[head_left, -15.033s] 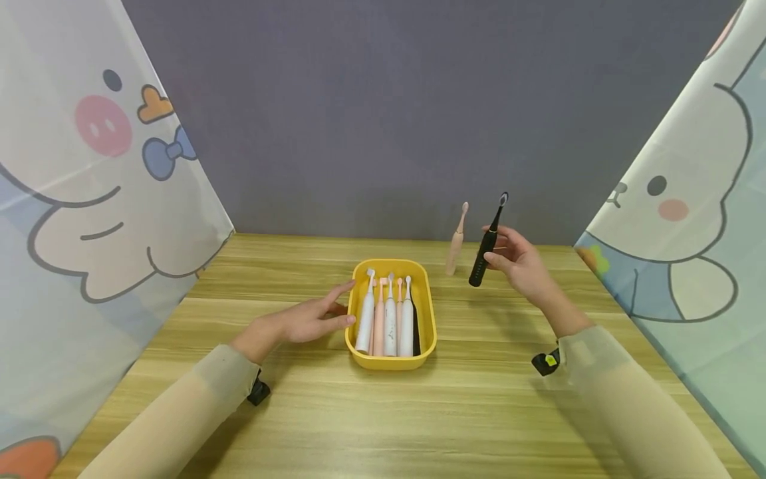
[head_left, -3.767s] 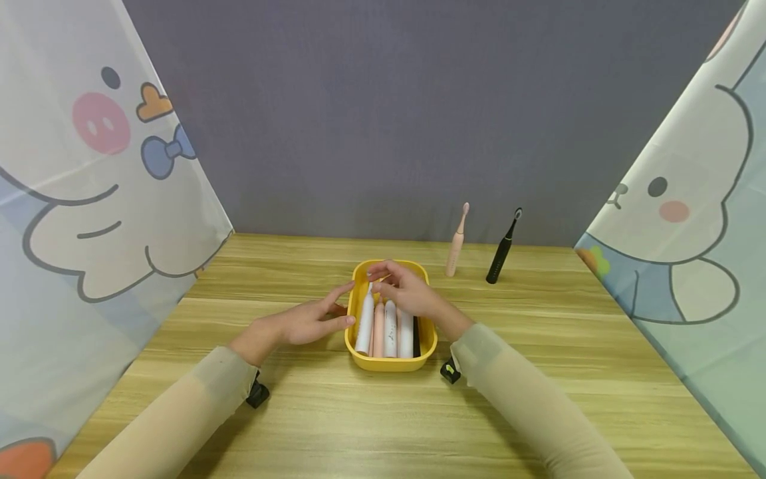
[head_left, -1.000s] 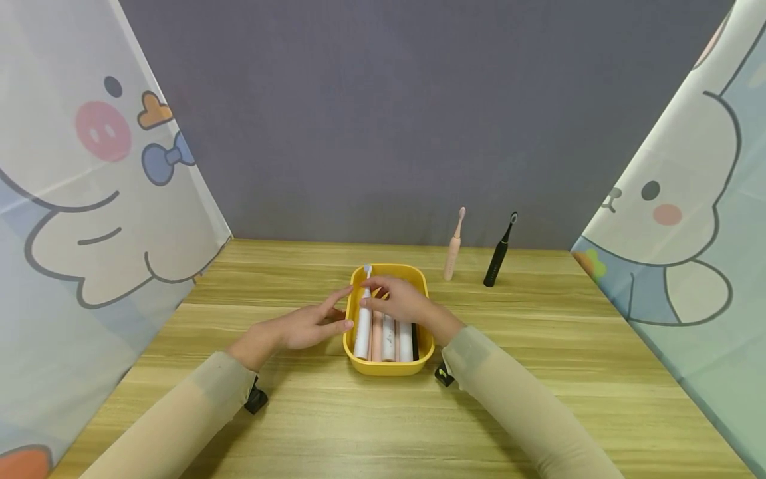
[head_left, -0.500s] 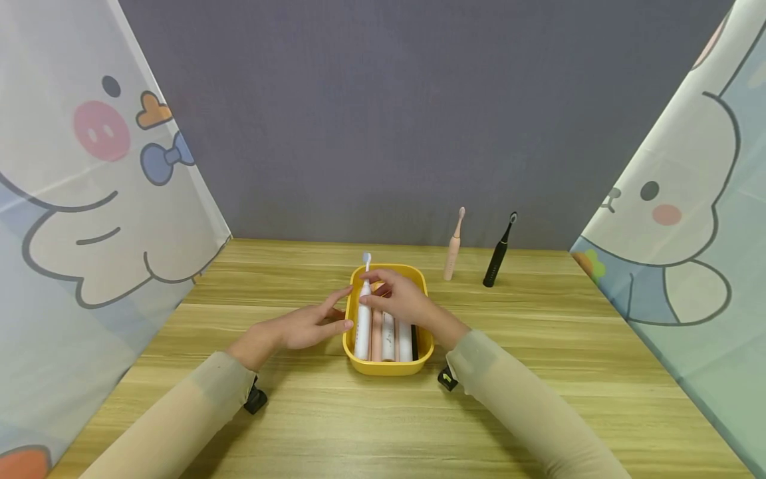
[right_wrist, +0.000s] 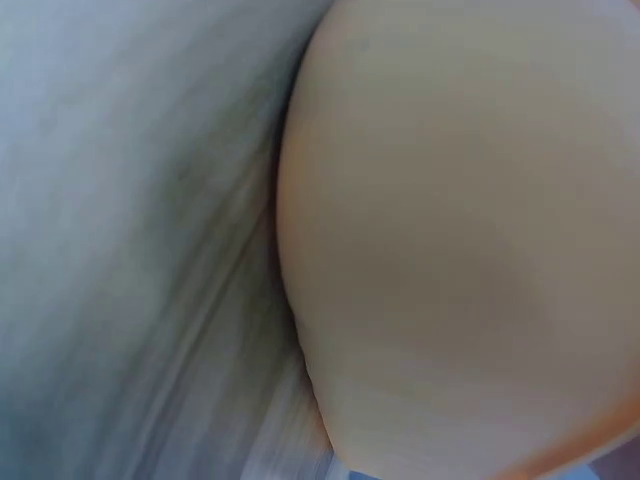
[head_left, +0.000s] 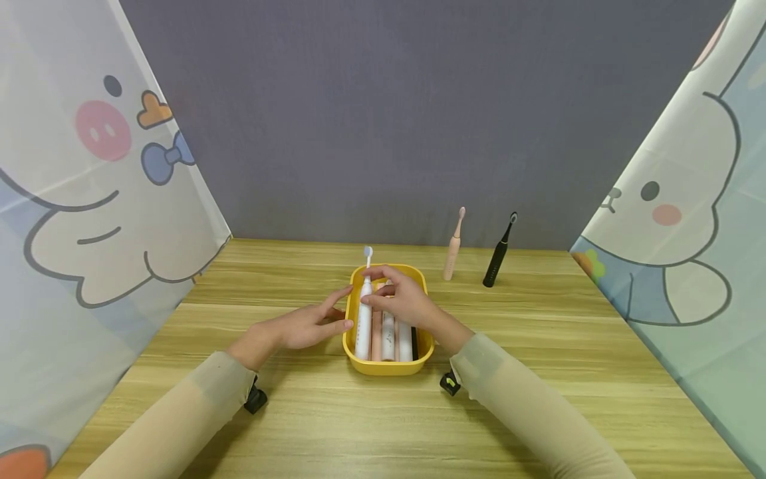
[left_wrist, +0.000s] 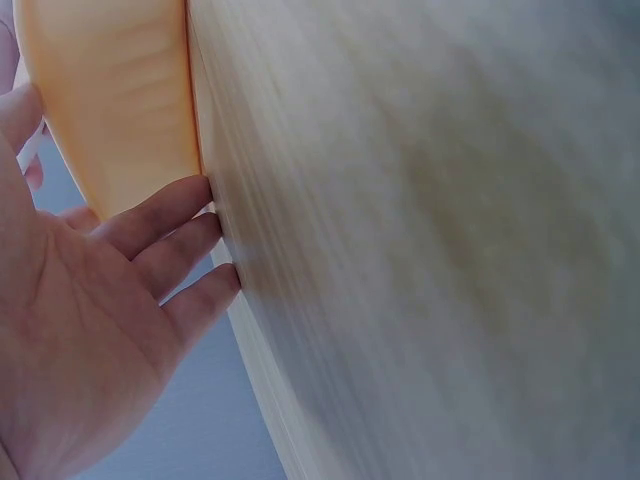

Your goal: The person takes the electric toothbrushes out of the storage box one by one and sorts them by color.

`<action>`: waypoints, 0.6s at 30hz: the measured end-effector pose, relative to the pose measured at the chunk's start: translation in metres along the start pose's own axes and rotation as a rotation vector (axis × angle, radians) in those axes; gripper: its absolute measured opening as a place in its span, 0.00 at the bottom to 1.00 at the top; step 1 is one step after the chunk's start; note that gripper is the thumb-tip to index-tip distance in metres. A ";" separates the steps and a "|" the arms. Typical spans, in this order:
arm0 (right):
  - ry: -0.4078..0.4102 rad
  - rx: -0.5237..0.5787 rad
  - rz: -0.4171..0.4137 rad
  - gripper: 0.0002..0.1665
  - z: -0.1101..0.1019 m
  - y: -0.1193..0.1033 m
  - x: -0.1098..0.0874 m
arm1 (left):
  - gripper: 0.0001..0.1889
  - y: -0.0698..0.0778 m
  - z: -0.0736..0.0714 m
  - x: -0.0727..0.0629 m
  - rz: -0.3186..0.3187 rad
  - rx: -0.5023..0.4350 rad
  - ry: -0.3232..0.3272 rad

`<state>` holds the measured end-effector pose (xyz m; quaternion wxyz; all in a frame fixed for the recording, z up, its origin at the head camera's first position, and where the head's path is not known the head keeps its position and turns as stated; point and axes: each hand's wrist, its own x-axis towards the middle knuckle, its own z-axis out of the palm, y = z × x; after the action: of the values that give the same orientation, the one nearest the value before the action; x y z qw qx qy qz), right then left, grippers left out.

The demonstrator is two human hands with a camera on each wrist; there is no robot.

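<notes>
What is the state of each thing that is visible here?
Yellow box: open, partly filled.
White toothbrush: pinched by the right hand, lower end inside.
Other toothbrushes: inside, partly hidden.
Outer pink toothbrush: standing on the table.
Outer black toothbrush: standing on the table.
Left hand: touching the yellow box.

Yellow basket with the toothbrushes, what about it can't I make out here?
Head view: the right hand hides upper parts of several toothbrushes.
Head view: print on the middle white toothbrush is too small to read.
Left wrist view: the top edge cuts off the yellow basket.
Right wrist view: its wall hides what is inside.
</notes>
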<state>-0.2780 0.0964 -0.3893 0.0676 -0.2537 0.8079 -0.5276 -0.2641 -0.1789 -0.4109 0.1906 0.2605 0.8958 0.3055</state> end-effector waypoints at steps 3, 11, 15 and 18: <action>0.002 0.047 -0.015 0.33 0.001 -0.001 -0.001 | 0.46 0.000 0.000 0.001 0.000 -0.001 0.000; 0.004 0.177 -0.009 0.42 0.003 -0.001 -0.001 | 0.46 -0.001 0.000 0.001 0.012 -0.007 0.002; -0.015 0.212 0.004 0.43 0.002 -0.001 -0.001 | 0.46 -0.002 0.000 0.001 0.010 -0.006 0.003; -0.030 0.234 0.015 0.41 0.001 -0.002 -0.002 | 0.46 -0.001 0.000 0.001 0.004 -0.006 0.002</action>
<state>-0.2754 0.0959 -0.3887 0.1128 -0.2457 0.7417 -0.6138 -0.2652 -0.1793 -0.4116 0.1897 0.2613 0.8947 0.3087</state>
